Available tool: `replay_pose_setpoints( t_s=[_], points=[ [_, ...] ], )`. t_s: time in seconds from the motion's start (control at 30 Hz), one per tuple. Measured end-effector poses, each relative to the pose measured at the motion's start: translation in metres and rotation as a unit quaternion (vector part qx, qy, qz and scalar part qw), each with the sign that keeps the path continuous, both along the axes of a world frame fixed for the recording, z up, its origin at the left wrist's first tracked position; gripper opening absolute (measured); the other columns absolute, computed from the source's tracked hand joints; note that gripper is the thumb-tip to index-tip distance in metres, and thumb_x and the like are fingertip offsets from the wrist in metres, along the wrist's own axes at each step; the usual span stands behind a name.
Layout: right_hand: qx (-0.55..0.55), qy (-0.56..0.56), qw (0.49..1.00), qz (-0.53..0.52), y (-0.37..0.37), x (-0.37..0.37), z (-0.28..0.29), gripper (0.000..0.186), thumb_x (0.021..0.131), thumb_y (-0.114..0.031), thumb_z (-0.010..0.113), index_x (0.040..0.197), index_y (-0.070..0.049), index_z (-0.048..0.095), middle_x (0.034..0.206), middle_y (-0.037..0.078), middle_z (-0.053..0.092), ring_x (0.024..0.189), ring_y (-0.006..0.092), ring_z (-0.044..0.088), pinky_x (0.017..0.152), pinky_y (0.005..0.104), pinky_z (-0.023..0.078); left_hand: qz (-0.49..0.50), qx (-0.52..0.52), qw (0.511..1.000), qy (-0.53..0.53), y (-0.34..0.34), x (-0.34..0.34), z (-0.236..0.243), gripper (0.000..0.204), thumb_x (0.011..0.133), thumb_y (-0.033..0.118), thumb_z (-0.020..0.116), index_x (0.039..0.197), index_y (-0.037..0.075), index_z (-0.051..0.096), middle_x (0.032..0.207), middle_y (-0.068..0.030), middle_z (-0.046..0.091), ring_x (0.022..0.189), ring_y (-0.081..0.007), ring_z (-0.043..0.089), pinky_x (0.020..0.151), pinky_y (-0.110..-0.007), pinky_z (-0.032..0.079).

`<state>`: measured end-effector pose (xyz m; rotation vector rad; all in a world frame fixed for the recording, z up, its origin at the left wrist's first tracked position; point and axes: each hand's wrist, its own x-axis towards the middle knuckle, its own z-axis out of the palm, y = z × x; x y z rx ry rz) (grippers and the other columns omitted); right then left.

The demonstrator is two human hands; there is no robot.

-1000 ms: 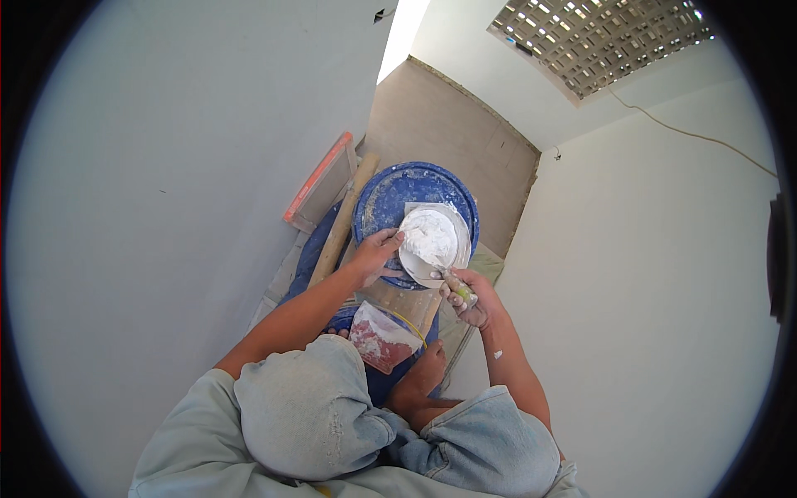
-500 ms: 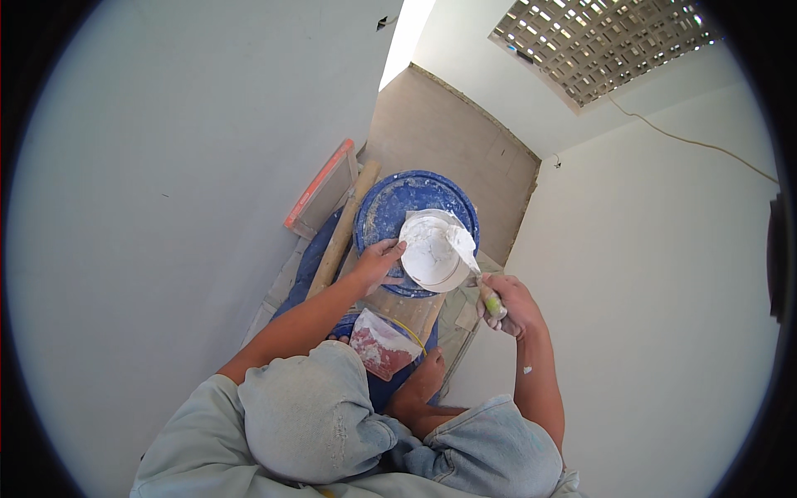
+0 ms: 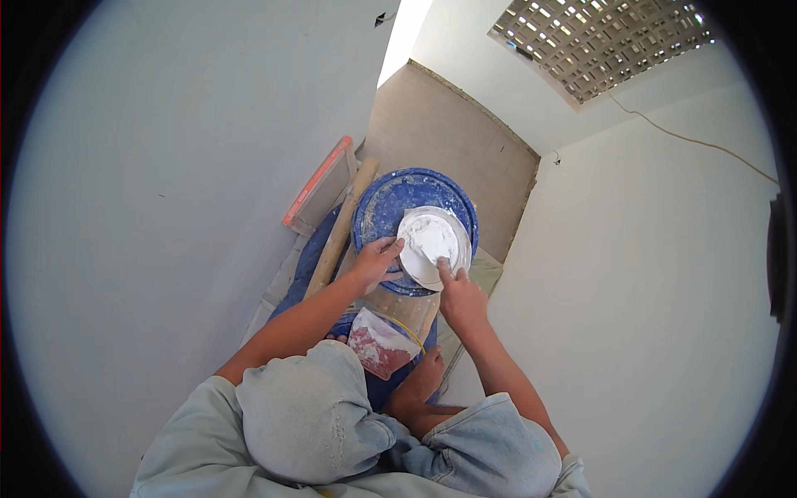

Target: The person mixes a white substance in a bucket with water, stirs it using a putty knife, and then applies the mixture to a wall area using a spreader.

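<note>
A round white bowl [image 3: 419, 280] of thick white paste [image 3: 433, 236] sits on a blue, paste-spattered drum lid [image 3: 378, 212]. My left hand [image 3: 375, 267] grips the bowl's left rim, thumb on top and fingers down its outer side. Over the bowl's near right edge, my right hand [image 3: 463, 299] is closed on a putty knife, index finger stretched along it. The knife's blade is down in the paste, and its handle is hidden by the hand. A red scoop-like container [image 3: 378, 353] smeared with white powder lies between my feet.
A wooden pole [image 3: 342, 228] leans left of the drum, beside an orange-edged frame [image 3: 320, 187] against the left wall. A blue sheet and boards lie beneath. White walls [image 3: 639, 274] stand close on both sides. A cable [image 3: 697, 143] runs along the right wall.
My right hand has swung left and forward from beside the bowl to over it, bringing the paste-loaded putty knife down into the paste. My left hand keeps its hold on the rim.
</note>
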<state>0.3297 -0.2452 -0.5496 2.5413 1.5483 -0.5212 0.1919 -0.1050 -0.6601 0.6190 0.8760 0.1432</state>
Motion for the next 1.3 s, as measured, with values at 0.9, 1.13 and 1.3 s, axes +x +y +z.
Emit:
replay_pose_setpoints(
  t_s=[0.9, 1.13, 1.3],
  points=[
    [-0.085, 0.065, 0.994, 0.037, 0.042, 0.023, 0.040, 0.053, 0.080, -0.005, 0.056, 0.132, -0.016, 0.065, 0.104, 0.022, 0.071, 0.099, 0.0370, 0.069, 0.084, 0.0487, 0.055, 0.010, 0.017, 1.000, -0.006, -0.004, 0.002, 0.009, 0.048, 0.100, 0.031, 0.063, 0.136, 0.003, 0.049, 0.134, -0.0088, 0.057, 0.124, -0.0231, 0.055, 0.102, -0.051, 0.049],
    [-0.163, 0.140, 0.966, 0.141, 0.046, 0.041, 0.039, 0.052, 0.078, -0.004, 0.058, 0.129, -0.013, 0.066, 0.104, 0.020, 0.072, 0.100, 0.0360, 0.070, 0.086, 0.0471, 0.056, 0.032, 0.038, 0.999, -0.004, 0.002, 0.000, -0.002, 0.049, 0.098, 0.030, 0.067, 0.135, 0.003, 0.051, 0.130, -0.0084, 0.060, 0.121, -0.0235, 0.056, 0.103, -0.054, 0.046],
    [-0.071, 0.088, 0.992, 0.051, 0.039, 0.027, 0.031, 0.050, 0.081, -0.004, 0.054, 0.129, -0.012, 0.067, 0.103, 0.025, 0.070, 0.097, 0.0405, 0.068, 0.086, 0.0504, 0.054, 0.013, 0.019, 1.000, 0.006, -0.009, 0.004, 0.002, 0.050, 0.099, 0.031, 0.066, 0.136, 0.002, 0.050, 0.130, -0.0089, 0.059, 0.121, -0.0232, 0.056, 0.103, -0.051, 0.047]
  ],
)
